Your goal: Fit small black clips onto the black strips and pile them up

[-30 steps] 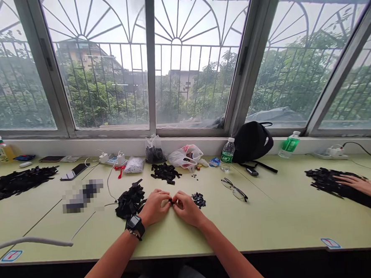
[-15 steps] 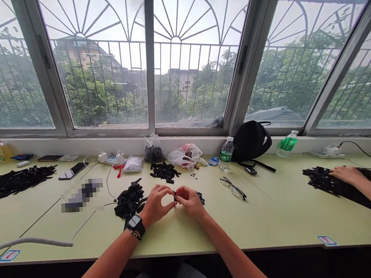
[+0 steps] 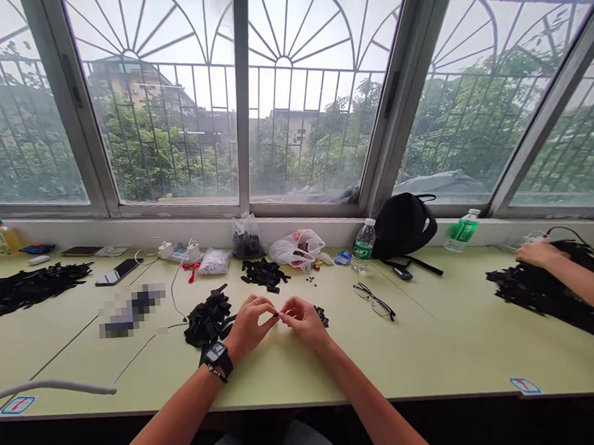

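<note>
The small black piece is at the fingertips, where the two hands meet, in front of the wearer above the bench. The left hand pinches it between thumb and fingers, with a rounded gap behind the pinch; the fingers of the right hand are drawn together and seem to pinch its other end, though their tips cover the exact contact. To work it well, the left pinch is best held firm and steady as an anchor, so that the right fingers can make small, controlled adjustments. With so little material exposed, gripping close to the ends should give better control than pressing on the middle, and a light touch should avoid twisting it. Holding the wrists low over the bench would help steady both hands.

The piece looks dark and very small, only a sliver of it showing; its full shape and any detail on it are too small to tell. Its colour matches the black strips heaped loosely just beside the left hand, which look flat and short. Small shiny dark bits lie beyond the right hand, partly hidden by it.
</note>
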Available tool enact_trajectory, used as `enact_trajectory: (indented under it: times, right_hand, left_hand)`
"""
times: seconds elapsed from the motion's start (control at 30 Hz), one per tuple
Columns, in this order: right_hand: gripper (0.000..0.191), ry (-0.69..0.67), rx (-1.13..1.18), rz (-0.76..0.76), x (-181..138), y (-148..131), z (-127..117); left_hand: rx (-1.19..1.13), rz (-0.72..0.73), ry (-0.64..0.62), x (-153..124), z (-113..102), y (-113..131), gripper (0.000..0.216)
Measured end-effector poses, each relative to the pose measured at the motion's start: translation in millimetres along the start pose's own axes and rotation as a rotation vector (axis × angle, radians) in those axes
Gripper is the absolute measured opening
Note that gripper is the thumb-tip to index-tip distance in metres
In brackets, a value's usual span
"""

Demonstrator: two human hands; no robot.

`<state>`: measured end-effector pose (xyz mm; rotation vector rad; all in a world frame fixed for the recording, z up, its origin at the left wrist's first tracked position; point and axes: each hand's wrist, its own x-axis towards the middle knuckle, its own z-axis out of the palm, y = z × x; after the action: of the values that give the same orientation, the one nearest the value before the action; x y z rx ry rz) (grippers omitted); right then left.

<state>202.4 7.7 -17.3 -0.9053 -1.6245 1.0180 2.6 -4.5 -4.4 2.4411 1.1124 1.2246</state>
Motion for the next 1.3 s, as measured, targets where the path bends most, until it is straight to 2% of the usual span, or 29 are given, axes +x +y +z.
enact_trajectory:
  times: [0.1,0.37,0.53,0.67,0.77,0.87,0.9,1.0,1.03,1.3]
  right_hand:
    - [0.032,-0.009,-0.01,0.003,-2.8,-6.3,0.2]
    - [0.028,-0.138,-0.005,0.015,-4.1,-10.8,2.2]
    - [0.026,-0.099,-0.04,0.027,-3.4,-10.8,-0.1]
    - [0.022,-0.095,-0.066,0.047,-5.4,-12.3,-1.2]
    - [0.026,-0.137,-0.108,0.062,-6.2,-10.6,-0.7]
    - [0.017,-0.103,-0.123,0.045,-5.4,-4.2,0.9]
    - [0.02,-0.073,-0.119,0.026,-5.0,-1.2,1.6]
    - [0.047,-0.026,-0.108,-0.023,-4.4,7.3,3.2]
    - [0.049,-0.032,-0.109,-0.027,-4.5,9.3,3.5]
    - [0.023,-0.081,-0.199,-0.079,-6.1,5.8,4.3]
  left_hand:
    - [-0.014,-0.006,0.005,0.5,0.8,0.0,0.009]
    - [0.038,-0.061,0.014,-1.6,0.6,1.6,0.021]
    - [0.032,-0.051,0.023,-3.2,-4.2,10.0,0.026]
    - [0.016,-0.056,0.046,-2.7,-4.9,8.8,0.018]
    - [0.02,-0.095,0.072,-1.0,-3.9,4.1,0.025]
    - [0.024,-0.106,0.088,0.5,-3.2,2.0,0.035]
    - [0.025,-0.104,0.091,0.8,-3.1,2.0,0.037]
    - [0.043,-0.105,0.097,0.9,-2.5,2.4,0.038]
    - [0.052,-0.108,0.099,0.8,-2.1,2.3,0.038]
    - [0.095,-0.092,0.013,-1.8,4.9,-0.8,0.039]
